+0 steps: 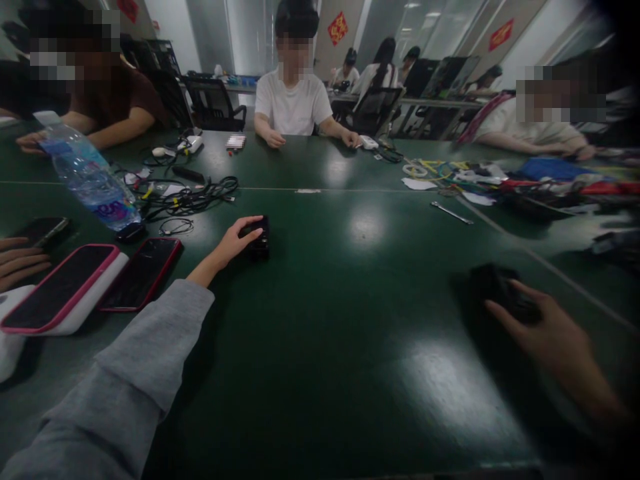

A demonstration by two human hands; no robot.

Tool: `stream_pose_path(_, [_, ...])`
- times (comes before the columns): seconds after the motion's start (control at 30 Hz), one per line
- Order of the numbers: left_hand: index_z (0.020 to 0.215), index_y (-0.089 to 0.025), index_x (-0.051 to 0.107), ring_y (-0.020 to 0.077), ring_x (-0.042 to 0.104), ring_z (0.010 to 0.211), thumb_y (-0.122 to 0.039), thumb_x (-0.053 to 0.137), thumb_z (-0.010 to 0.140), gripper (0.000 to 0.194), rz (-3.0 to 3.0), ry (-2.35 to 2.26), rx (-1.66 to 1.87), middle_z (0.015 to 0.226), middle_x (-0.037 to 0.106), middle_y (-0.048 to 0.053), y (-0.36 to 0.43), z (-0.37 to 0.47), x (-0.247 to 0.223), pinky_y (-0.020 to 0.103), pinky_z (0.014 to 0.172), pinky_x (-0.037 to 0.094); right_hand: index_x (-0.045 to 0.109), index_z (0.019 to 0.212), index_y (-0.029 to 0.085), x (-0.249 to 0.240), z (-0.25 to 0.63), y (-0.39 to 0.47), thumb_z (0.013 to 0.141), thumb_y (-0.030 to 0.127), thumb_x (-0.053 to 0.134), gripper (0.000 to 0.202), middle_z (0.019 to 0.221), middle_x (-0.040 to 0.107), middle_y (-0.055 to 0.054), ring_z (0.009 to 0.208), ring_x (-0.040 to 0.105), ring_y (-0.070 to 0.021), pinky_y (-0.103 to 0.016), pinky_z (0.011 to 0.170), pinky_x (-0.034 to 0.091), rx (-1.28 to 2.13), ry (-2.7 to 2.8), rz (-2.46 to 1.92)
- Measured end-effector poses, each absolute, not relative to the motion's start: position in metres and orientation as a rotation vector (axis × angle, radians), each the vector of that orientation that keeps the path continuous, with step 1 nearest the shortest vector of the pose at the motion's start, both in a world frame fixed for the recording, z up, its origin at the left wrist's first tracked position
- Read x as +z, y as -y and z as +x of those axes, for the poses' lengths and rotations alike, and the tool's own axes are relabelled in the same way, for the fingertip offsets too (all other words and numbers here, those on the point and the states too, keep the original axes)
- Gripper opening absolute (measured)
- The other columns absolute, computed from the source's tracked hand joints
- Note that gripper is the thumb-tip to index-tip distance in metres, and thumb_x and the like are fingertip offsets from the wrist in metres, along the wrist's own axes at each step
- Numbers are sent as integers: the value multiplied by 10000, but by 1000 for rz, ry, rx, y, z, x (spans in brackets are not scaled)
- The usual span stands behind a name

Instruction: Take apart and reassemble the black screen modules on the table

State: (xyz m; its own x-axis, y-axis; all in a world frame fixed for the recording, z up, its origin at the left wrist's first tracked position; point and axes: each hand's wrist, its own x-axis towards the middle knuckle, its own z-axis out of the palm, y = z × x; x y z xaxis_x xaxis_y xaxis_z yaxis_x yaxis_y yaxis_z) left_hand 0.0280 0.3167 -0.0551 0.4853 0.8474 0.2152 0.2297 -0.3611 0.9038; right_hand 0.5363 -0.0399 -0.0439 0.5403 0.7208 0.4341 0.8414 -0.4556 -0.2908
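Observation:
My left hand (234, 241), in a grey sleeve, is closed around a small black boxy device (263, 248) standing on the green table. Thumb and fingers grip it from its left side. On the right, my right hand (560, 333) is closed on another black boxy device (493, 281), thumb on the near side and fingers on the far side. A dark shadow lies under this device; whether it touches the tabletop I cannot tell. Both devices lack readable detail, and the right one is slightly blurred.
Left of my forearm lie a red-edged phone (143, 273), a pink-rimmed phone (65, 287) on a white object, and a tilted water bottle (90, 173). Black cables (195, 200), a wrench (451, 213) and a cable pile (465, 173) lie farther back. Several people sit around; another person's hand (20, 263) rests at left.

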Motion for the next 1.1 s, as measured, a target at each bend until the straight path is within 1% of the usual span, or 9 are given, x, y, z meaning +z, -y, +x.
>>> stream_pose_path(0.13, [1342,-292,557,282,500,1292,-468,615,869,508,1866,-924,884,1415,528,64,-315,28,-53,514,1082,418,473,1420,155,-47,471,-34,871,706,488,778,1283,578,-211,1147,579,-360,-499,947,486,-209,1565,-2162])
stream_pose_path(0.3, [1332,-288,565,281,512,1276,-470,613,870,498,1874,-925,890,1397,540,67,-312,28,-51,520,1076,425,430,1410,85,-40,361,-129,919,524,488,662,1209,566,-211,1082,577,-350,-509,898,506,-262,1816,-1961])
stream_pose_path(0.43, [1342,-295,554,280,511,1275,-475,607,876,502,1881,-931,887,1396,538,67,-312,28,-51,525,1072,427,417,1429,109,-43,310,-176,932,466,481,615,1133,569,-179,1023,570,-329,-495,858,517,-218,1924,-1879])
stream_pose_path(0.63, [1349,-300,549,276,503,1287,-476,594,890,494,1936,-943,885,1413,523,66,-312,29,-51,507,1090,413,336,1499,163,-45,297,-185,947,530,473,677,1163,554,-158,1044,552,-322,-501,875,522,-120,1988,-1800])
stream_pose_path(0.73, [1383,-304,509,281,491,1302,-471,599,889,529,1950,-940,908,1426,516,69,-312,31,-52,510,1094,407,233,1547,169,-45,300,-181,947,542,474,747,1273,518,-175,1149,522,-341,-538,948,497,-55,1964,-1762])
stream_pose_path(0.8, [1400,-304,484,286,493,1302,-471,601,888,552,1958,-940,921,1431,514,76,-312,32,-53,516,1088,411,149,1570,181,-45,300,-180,953,531,467,778,1412,431,-185,1281,445,-359,-567,1021,449,-20,1959,-1733])
stream_pose_path(0.9, [1411,-305,464,296,500,1296,-495,576,897,559,1980,-973,910,1426,516,82,-313,34,-55,539,1075,418,175,1567,203,-44,298,-179,967,464,443,707,1506,353,-171,1377,359,-361,-588,1073,401,13,1965,-1740])
stream_pose_path(0.97, [1416,-307,456,297,496,1303,-524,548,907,561,1995,-1007,898,1431,510,82,-313,35,-56,542,1078,414,234,1551,196,-44,298,-179,969,425,432,656,1469,406,-174,1341,413,-352,-573,1051,431,14,1954,-1751])
stream_pose_path(1.1, [1443,-293,418,284,474,1333,-563,488,930,584,2013,-1039,904,1487,454,91,-311,36,-55,504,1107,393,263,1542,188,-45,299,-180,965,427,444,651,1291,548,-165,1136,570,-318,-516,927,530,32,1928,-1748])
